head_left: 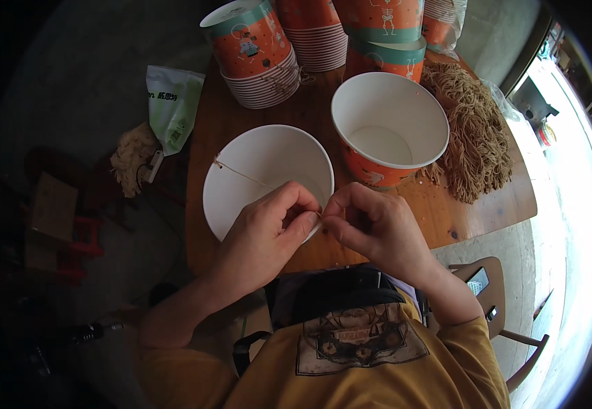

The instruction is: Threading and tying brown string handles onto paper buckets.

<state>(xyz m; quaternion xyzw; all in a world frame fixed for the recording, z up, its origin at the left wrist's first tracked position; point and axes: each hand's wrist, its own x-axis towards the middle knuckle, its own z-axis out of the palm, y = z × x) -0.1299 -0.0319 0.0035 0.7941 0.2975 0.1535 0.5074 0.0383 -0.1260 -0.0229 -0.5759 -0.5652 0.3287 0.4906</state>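
Note:
A white-lined paper bucket [238, 153] stands in front of me, its mouth facing up. A thin tan cord [245, 176] is knotted at its far left rim and runs across the mouth to my fingers. At the near right rim, my left hand [269, 225] pinches the cord's end with thumb and forefinger. Touching it, my right hand [374, 225] pinches at the same spot, fingertips together. The exact hold on the cord there is too small to make out. Just beyond my right hand is a second bucket [378, 176], orange outside and white inside.
Stacks of orange and teal printed buckets [255, 51] fill the table's far side. A heap of tan cords [470, 133] lies at the right of the wooden table [473, 221]. Left of the table are a green-white bag [173, 102] and a pale bundle [132, 157]. A chair [490, 279] stands at right.

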